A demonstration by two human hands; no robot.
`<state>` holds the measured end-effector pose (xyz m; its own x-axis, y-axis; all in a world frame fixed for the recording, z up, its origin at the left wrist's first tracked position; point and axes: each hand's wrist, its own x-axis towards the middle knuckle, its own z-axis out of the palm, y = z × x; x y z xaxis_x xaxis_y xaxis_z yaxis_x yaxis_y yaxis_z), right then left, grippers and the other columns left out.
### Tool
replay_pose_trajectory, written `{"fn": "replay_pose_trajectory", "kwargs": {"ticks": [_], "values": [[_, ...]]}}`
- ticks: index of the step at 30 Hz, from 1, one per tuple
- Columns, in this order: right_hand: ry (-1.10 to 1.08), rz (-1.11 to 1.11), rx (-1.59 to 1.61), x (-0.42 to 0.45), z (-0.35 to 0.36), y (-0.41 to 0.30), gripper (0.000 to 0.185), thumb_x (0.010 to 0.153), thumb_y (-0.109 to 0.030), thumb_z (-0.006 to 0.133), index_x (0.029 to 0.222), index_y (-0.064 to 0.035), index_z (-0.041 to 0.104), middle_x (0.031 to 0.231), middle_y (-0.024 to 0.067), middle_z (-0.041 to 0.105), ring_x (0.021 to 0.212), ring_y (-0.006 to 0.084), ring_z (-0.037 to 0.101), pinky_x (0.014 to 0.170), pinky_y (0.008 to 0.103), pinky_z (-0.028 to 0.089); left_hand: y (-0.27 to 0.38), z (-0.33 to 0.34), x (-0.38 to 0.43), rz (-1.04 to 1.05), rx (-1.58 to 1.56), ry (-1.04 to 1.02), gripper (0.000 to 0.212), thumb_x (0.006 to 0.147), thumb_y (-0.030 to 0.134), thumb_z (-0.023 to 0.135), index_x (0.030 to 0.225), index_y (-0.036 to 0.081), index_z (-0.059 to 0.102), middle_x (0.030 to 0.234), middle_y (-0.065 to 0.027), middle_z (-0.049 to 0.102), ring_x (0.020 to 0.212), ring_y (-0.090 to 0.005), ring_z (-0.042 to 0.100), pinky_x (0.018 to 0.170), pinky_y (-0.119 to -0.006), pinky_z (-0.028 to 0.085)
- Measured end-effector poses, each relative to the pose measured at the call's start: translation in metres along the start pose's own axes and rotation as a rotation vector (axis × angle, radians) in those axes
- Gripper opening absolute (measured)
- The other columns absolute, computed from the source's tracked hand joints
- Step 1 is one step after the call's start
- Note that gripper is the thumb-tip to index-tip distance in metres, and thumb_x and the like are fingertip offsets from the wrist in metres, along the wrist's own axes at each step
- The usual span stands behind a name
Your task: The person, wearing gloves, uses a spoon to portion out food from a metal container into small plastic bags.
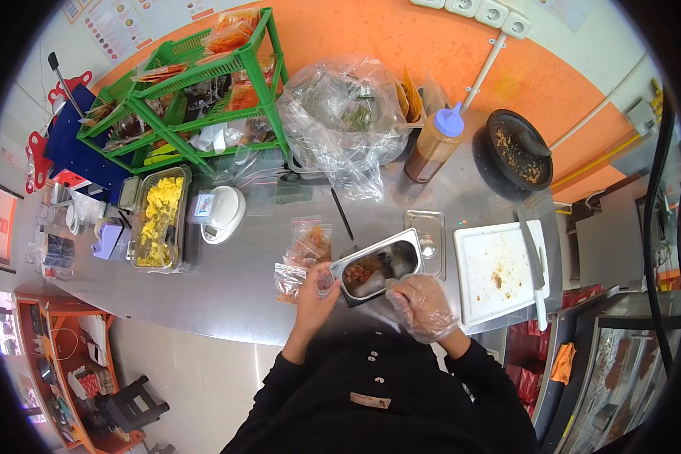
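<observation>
My bare left hand (312, 303) is around a small clear plastic cup (324, 282) at the near left corner of a rectangular stainless steel food pan (345, 262). Inside the pan, a reddish-brown chunky food (362, 272) lies toward the left end. A clear disposable glove covers my right hand (424, 309), which is at the pan's near right edge. Its fingers are curled, and whether they pinch anything is hidden. Beyond my left hand lie zip bags of orange-brown food (311, 244), one partly beneath it. The pan's steel lid (436, 221) rests just behind the pan.
A white cutting board (482, 272) with a knife (530, 249) lies right, below a stone mortar (519, 153). Behind stand a sauce bottle (434, 144), a large plastic bag (340, 113) and a green rack (204, 85). Left are a kitchen scale (227, 213) and a tub of yellow food (159, 221).
</observation>
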<state>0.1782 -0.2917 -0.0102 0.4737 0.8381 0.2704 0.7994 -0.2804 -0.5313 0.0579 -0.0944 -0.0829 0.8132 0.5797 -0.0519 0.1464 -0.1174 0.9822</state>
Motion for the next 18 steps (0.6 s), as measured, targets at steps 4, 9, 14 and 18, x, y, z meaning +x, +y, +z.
{"fn": "replay_pose_trajectory", "kwargs": {"ticks": [4, 9, 14, 18], "values": [[0.074, 0.045, 0.202, -0.001, 0.021, -0.017, 0.019, 0.09, -0.016, 0.053, 0.102, -0.0031, 0.06, 0.092, 0.0138, 0.063, 0.081, 0.0326, 0.059, 0.074, 0.0425, 0.045, 0.002, -0.001, 0.001, 0.008, -0.022, -0.008, 0.034, 0.081, 0.005, 0.064, 0.114, 0.002, 0.054, 0.092, -0.0042, 0.061, 0.078, -0.0097, 0.057, 0.071, -0.025, 0.047], [0.191, 0.1, 0.281, -0.002, 0.042, -0.025, 0.014, 0.09, -0.012, 0.053, 0.094, -0.0012, 0.061, 0.086, 0.015, 0.063, 0.078, 0.032, 0.059, 0.073, 0.0412, 0.046, 0.003, -0.001, 0.002, 0.033, 0.001, -0.018, 0.034, 0.081, 0.004, 0.064, 0.114, 0.002, 0.054, 0.092, -0.0053, 0.062, 0.078, -0.0103, 0.058, 0.071, -0.026, 0.048], [0.2, 0.198, 0.485, -0.004, 0.05, -0.026, 0.016, 0.093, -0.009, 0.048, 0.093, 0.0004, 0.061, 0.086, 0.0144, 0.063, 0.081, 0.0265, 0.062, 0.076, 0.0355, 0.047, -0.003, -0.001, 0.003, 0.099, 0.057, 0.024, 0.035, 0.08, 0.005, 0.065, 0.114, 0.002, 0.054, 0.093, -0.0058, 0.063, 0.078, -0.0114, 0.059, 0.071, -0.026, 0.048], [0.292, 0.271, 0.609, -0.006, 0.06, -0.02, 0.019, 0.094, -0.01, 0.046, 0.095, 0.0019, 0.06, 0.087, 0.0139, 0.063, 0.081, 0.0236, 0.062, 0.077, 0.0342, 0.047, 0.002, 0.0, 0.005, 0.058, 0.014, 0.003, 0.036, 0.08, 0.005, 0.064, 0.114, 0.002, 0.054, 0.094, -0.0056, 0.063, 0.082, -0.0124, 0.06, 0.074, -0.027, 0.048]]}}
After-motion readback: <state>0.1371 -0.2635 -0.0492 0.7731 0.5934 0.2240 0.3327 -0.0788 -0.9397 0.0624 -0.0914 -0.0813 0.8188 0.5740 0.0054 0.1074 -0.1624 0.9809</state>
